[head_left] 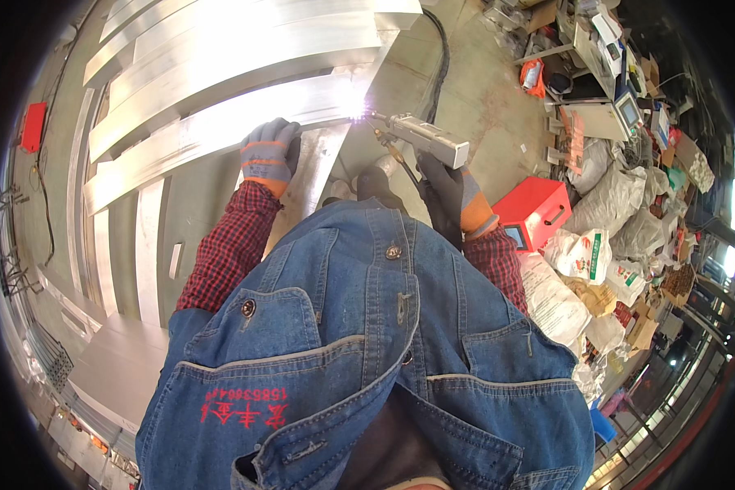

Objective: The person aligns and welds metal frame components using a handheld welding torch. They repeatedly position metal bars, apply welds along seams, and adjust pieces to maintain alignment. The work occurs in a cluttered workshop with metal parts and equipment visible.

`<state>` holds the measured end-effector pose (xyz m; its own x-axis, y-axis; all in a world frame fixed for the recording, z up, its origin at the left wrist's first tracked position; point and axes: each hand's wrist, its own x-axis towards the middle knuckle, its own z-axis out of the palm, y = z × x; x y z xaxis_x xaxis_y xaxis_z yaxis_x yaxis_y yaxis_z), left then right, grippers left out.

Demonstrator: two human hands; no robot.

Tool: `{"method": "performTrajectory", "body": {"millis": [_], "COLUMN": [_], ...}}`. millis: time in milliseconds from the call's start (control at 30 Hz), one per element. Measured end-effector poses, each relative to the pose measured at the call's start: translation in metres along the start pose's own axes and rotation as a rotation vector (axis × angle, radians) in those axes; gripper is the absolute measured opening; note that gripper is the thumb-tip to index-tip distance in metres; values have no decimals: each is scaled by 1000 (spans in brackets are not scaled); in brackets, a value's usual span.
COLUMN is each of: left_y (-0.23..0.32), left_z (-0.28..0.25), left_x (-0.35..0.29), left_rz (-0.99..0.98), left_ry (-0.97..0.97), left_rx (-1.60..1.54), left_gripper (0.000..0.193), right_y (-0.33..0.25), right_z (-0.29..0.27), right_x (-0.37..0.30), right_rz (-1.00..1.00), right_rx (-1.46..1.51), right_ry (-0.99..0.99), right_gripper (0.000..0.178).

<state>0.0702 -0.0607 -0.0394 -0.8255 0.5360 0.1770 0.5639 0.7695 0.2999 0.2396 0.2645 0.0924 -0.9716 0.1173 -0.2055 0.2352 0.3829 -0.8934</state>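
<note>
the right hand clamps the torch, the left hand rests at the near metal bar, grip unclear, and work looks under way at the bar's glaring right end, what remains elsewhere impossible to tell.

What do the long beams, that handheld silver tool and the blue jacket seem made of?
Long beams: likely bare metal, smooth, with a silvery sheen. Tool: perhaps metal-cased, satin, from its grey shine; possibly coated. Jacket: probably denim, matte, with faded seams.

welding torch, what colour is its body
Silver-grey; the welding torch shows best in the head view.
</note>
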Motion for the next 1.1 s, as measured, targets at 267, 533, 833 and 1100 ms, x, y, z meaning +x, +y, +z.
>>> {"method": "performTrajectory", "body": {"millis": [267, 533, 833, 1100], "left_y": [-64, -152, -159, -199], "left_z": [-22, -73, -103, -96], "left_x": [0, 12, 49, 56], "left_rz": [-17, -166, -192, -489], "left_ry": [-74, -366, -708, -939], "left_rx": [83, 426, 206, -359], "left_gripper": [99, 130, 132, 127], "right_y": [-13, 2, 27, 39], "right_z": [0, 12, 6, 17], "right_x": [-10, -31, -54, -65], "right_rz": [313, -70, -40, 76], "right_rx": [322, -31, -168, 50], "right_ry": [59, 317, 299, 351], "right_gripper": [41, 28, 27, 19]}}
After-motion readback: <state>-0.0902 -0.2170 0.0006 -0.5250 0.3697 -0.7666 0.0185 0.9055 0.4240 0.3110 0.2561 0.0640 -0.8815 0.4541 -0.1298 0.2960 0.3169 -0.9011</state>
